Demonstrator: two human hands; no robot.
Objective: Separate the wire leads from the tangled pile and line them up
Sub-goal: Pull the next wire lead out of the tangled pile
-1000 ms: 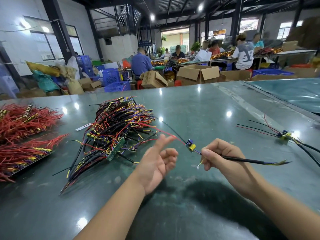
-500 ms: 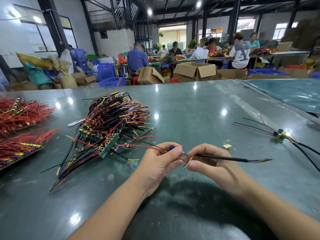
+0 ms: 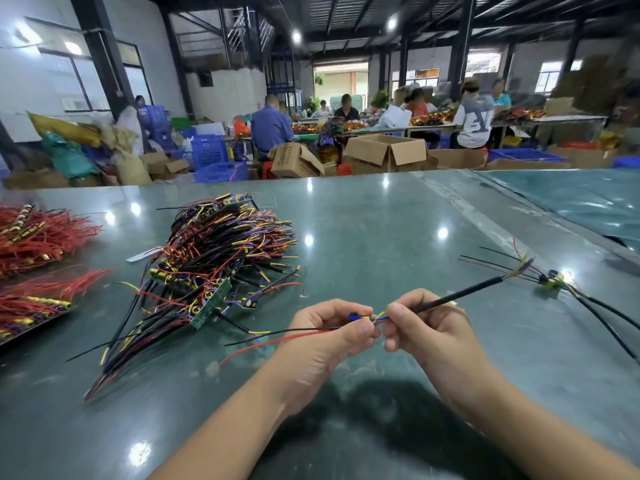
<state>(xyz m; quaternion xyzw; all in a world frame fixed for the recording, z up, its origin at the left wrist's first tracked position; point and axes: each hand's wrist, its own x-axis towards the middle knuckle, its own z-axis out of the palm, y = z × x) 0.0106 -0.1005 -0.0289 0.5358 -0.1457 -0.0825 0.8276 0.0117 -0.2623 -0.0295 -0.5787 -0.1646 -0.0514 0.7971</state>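
Note:
A tangled pile of black, red, yellow and purple wire leads (image 3: 214,268) with small green circuit boards lies left of centre on the green table (image 3: 381,223). Both hands hold one wire lead (image 3: 460,295) just above the table. My left hand (image 3: 332,337) pinches its small blue part, with thin red and black wires trailing left. My right hand (image 3: 426,330) pinches the black sheathed cable, which points up and to the right. Separated leads (image 3: 554,280) lie at the right.
Bundles of red wires (image 3: 38,237) lie at the table's left edge. A second green table (image 3: 571,199) adjoins at the right. Behind the table stand cardboard boxes (image 3: 384,152), blue crates (image 3: 214,157) and seated workers (image 3: 272,128).
My left hand went from open and apart to pinching the lead's blue part. The lead came free of the pile, and the cable's free end tilted upward to the right.

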